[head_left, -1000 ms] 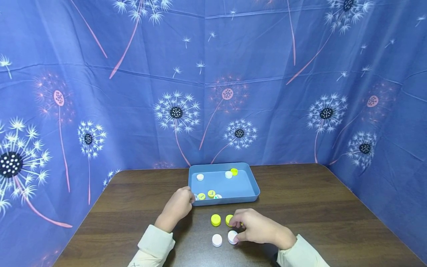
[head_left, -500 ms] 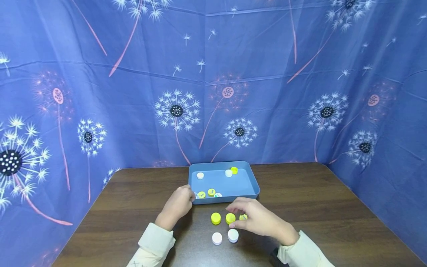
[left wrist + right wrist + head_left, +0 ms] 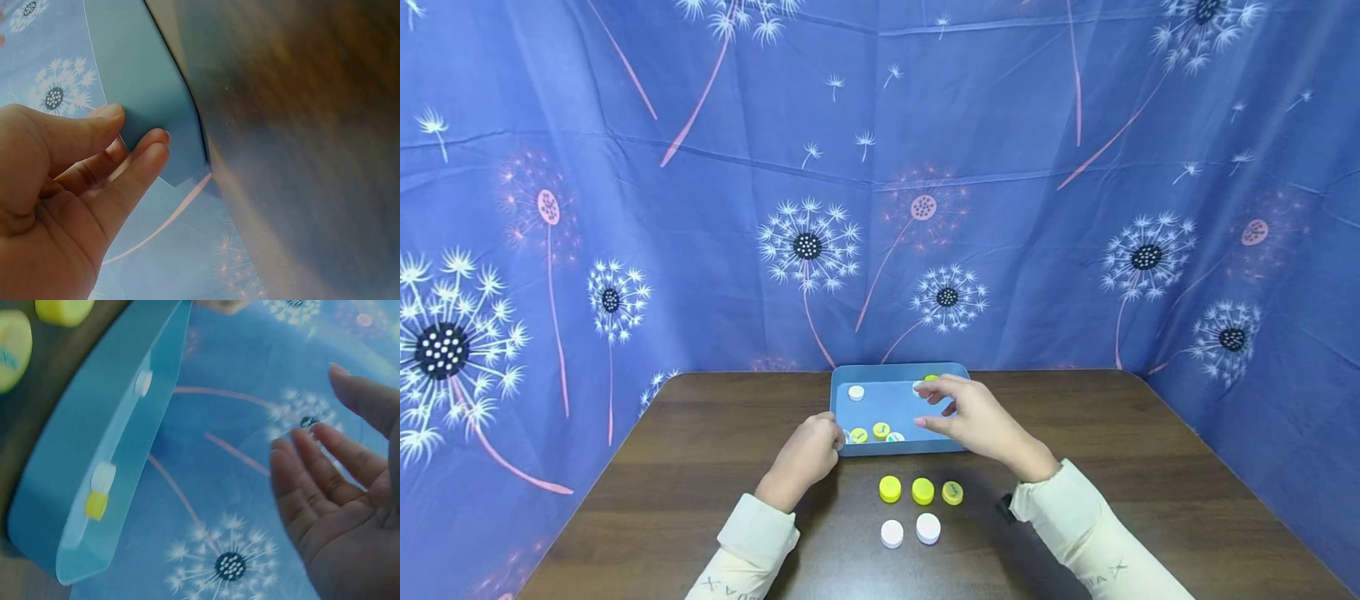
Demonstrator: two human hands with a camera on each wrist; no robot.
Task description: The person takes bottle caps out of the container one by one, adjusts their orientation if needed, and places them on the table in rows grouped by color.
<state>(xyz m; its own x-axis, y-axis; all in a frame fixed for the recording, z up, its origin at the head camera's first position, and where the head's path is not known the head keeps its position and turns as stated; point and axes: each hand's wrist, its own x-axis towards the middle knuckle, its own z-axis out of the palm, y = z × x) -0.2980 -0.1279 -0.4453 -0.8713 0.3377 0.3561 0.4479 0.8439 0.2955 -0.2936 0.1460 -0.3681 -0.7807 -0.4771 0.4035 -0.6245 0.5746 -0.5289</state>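
Blue tray (image 3: 910, 449), probably thin stiff plastic. Head view: it stands at the middle of the table's (image 3: 700, 467) far edge, patterned cloth (image 3: 880, 275) behind. Left hand (image 3: 805, 454) grips its near-left corner. Right hand (image 3: 977, 421) hangs over its right part, thumb and fingers well apart, holding nothing. In the tray: white cap (image 3: 856, 392) near the far-left corner; two marked yellow caps (image 3: 881, 429) and a green-marked cap (image 3: 895, 437) along the near wall. Left hand hides that corner, so full count unclear. Between tray and table's near edge: row of three yellow caps (image 3: 922, 491), then two white caps (image 3: 928, 528) nearer the edge.

Left wrist view: thumb and fingers pinch the tray wall at the rim. Tray looks light, would likely slide if nudged; rim is a good hold.

Right wrist view: fingers spread, nothing between them, hand apart from the caps. Second white cap (image 3: 104, 478) sits against a yellow cap (image 3: 96, 505) near the tray's far-right corner. Caps look light, hard, smooth, maybe slippery, hardly fragile; best pinched by the sides. Tray wall and the neighbouring cap crowd the fingers there.
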